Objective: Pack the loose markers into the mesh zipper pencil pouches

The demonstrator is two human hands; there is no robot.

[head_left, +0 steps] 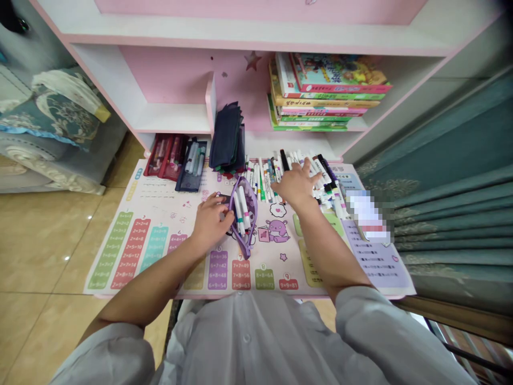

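Observation:
A purple zip pencil case (245,247) lies unzipped on the desk with several white markers (242,208) inside. My left hand (211,220) is at its left side, fingers apart and thumb beside the edge; whether it touches the case is hard to tell. Farther right, my right hand (300,184) spreads its fingers over a heap of loose markers (328,184), mostly white with coloured or black caps. No marker shows in its grip, though the underside of the palm is hidden. More markers (260,179) lie in a row between the case and that hand.
Red mesh pouches (166,156) and a dark blue one (191,166), holding pens, lie at the back left. Dark folded pouches (227,136) are stacked beside them. Books (320,101) fill the shelf's right side. A blurred-out phone-like object (368,216) lies at the right edge.

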